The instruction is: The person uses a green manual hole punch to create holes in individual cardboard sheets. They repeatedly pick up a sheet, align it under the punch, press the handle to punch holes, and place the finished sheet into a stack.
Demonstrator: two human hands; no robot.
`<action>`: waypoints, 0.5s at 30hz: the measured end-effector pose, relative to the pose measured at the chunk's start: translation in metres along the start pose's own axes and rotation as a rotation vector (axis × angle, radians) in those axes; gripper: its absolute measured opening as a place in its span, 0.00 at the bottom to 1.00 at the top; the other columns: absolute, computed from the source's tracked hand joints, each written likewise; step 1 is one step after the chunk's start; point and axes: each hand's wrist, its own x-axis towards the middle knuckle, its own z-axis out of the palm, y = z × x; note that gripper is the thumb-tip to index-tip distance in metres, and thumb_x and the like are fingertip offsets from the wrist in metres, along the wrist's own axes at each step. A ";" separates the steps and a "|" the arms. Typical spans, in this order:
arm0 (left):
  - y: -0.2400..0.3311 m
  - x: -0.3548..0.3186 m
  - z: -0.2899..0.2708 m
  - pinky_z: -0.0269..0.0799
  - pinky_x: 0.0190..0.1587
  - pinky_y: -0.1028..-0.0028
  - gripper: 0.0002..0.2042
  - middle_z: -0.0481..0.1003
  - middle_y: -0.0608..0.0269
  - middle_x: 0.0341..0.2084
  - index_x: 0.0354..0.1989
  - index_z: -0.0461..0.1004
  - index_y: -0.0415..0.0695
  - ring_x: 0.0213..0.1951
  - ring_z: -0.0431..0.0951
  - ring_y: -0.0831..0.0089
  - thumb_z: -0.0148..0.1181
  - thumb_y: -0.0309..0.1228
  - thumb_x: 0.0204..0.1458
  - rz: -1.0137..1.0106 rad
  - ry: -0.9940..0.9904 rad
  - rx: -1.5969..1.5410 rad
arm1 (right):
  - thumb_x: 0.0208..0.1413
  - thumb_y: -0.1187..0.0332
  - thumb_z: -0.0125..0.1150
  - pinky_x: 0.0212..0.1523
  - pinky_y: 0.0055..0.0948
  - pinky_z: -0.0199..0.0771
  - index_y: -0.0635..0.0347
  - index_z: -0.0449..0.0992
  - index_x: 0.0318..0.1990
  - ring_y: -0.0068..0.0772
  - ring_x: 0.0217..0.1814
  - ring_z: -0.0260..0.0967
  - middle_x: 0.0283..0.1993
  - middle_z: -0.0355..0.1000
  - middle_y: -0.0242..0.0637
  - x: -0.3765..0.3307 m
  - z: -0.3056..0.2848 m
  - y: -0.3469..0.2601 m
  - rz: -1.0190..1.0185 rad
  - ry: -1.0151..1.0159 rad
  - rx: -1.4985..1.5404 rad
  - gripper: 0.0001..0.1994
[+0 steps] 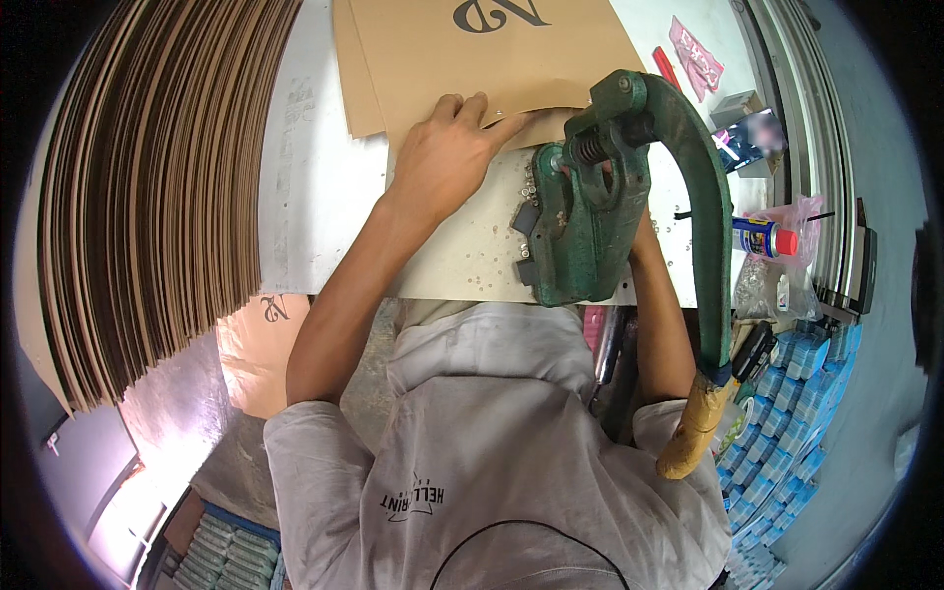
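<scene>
My left hand lies palm down on a flat brown paper bag with black print, near its close edge. Its fingers are apart, and one digit stretches right along that edge. The edge bows up slightly and runs in beside a green hand press. Behind the press, my right hand shows only near the wrist; its fingers are hidden, so what it touches cannot be seen. The long press lever curves down to a tan wrapped handle, which neither hand holds.
A tall stack of brown sheets stands left. Small metal rings dot the white table around the press. At right are a spray can, a small box, a pink wrapper and blue packets.
</scene>
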 end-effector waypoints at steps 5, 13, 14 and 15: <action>0.000 0.006 -0.001 0.80 0.55 0.61 0.30 0.76 0.56 0.61 0.59 0.80 0.56 0.56 0.79 0.54 0.64 0.18 0.44 -0.024 -0.121 -0.072 | 0.47 0.67 0.79 0.51 0.34 0.79 0.66 0.81 0.49 0.33 0.46 0.79 0.46 0.82 0.40 0.003 -0.009 -0.019 0.012 -0.060 -0.107 0.22; 0.024 0.027 0.012 0.82 0.43 0.60 0.10 0.81 0.53 0.40 0.38 0.85 0.40 0.44 0.82 0.54 0.62 0.25 0.48 -0.024 0.067 -0.297 | 0.68 0.73 0.58 0.44 0.29 0.85 0.63 0.81 0.51 0.28 0.42 0.81 0.47 0.82 0.39 0.013 -0.005 -0.020 0.299 -0.042 0.815 0.09; 0.026 0.028 0.009 0.82 0.43 0.59 0.10 0.81 0.53 0.39 0.38 0.85 0.40 0.44 0.82 0.53 0.63 0.26 0.48 -0.044 0.053 -0.329 | 0.68 0.73 0.59 0.44 0.29 0.85 0.63 0.80 0.52 0.29 0.42 0.82 0.46 0.83 0.40 0.011 -0.003 -0.020 0.319 0.030 0.738 0.10; 0.029 0.029 0.005 0.82 0.42 0.58 0.10 0.81 0.52 0.39 0.38 0.85 0.40 0.45 0.82 0.53 0.64 0.27 0.47 -0.065 0.039 -0.362 | 0.67 0.73 0.60 0.44 0.30 0.85 0.64 0.80 0.52 0.29 0.41 0.82 0.46 0.83 0.40 0.010 -0.002 -0.022 0.326 0.066 0.678 0.10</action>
